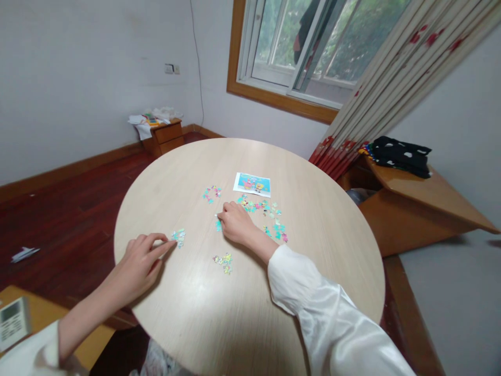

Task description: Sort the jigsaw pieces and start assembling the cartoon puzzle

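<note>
On the round wooden table (321, 224) lie several small clusters of colourful puzzle pieces. My left hand (143, 261) rests near the left rim, its fingertips pinched against a joined cluster of pieces (179, 236). My right hand (235, 222) sits at the table's middle, fingers curled down on a teal puzzle piece (218, 225). Loose pieces (270, 214) spread to the right of that hand. Another small cluster (212, 193) lies farther back, and one more cluster (224, 261) lies nearer to me. A picture card (252, 184) lies flat beyond the pieces.
A tilted wooden board (422, 193) with dark folded cloth (399, 154) stands right of the table. A small wooden cabinet (166, 137) piled with papers is by the far wall. Curtains (391, 83) hang by the window. A phone-like device (13, 321) lies at lower left.
</note>
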Action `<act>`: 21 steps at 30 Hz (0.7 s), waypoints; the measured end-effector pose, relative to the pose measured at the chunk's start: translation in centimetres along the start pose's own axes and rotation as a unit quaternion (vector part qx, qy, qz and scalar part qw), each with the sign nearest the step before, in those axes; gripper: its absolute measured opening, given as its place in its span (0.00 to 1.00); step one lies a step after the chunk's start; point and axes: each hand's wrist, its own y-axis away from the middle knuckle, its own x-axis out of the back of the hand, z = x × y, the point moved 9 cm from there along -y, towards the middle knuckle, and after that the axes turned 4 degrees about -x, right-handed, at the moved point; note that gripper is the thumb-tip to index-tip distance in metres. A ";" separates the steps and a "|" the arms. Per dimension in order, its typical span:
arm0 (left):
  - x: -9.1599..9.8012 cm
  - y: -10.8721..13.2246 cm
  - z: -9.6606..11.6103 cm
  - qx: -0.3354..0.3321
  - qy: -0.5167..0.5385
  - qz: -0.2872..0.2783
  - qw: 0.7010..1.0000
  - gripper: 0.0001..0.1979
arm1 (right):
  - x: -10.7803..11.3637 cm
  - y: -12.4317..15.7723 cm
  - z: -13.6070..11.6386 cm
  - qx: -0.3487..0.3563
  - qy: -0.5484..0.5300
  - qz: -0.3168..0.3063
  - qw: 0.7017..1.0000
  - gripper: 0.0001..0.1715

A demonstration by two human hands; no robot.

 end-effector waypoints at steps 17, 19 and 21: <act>-2.1 -4.3 -0.4 -0.018 -0.043 -0.044 0.998 0.23 | 2.5 3.0 -3.8 0.078 -0.056 0.018 0.995 0.14; -2.5 -4.8 -0.3 -0.022 -0.046 -0.058 0.997 0.24 | 2.7 4.7 -1.1 0.038 -0.060 0.031 0.997 0.15; -2.9 -5.0 -0.3 -0.025 -0.045 -0.069 0.996 0.24 | 2.7 6.8 1.7 -0.009 -0.067 0.050 0.996 0.15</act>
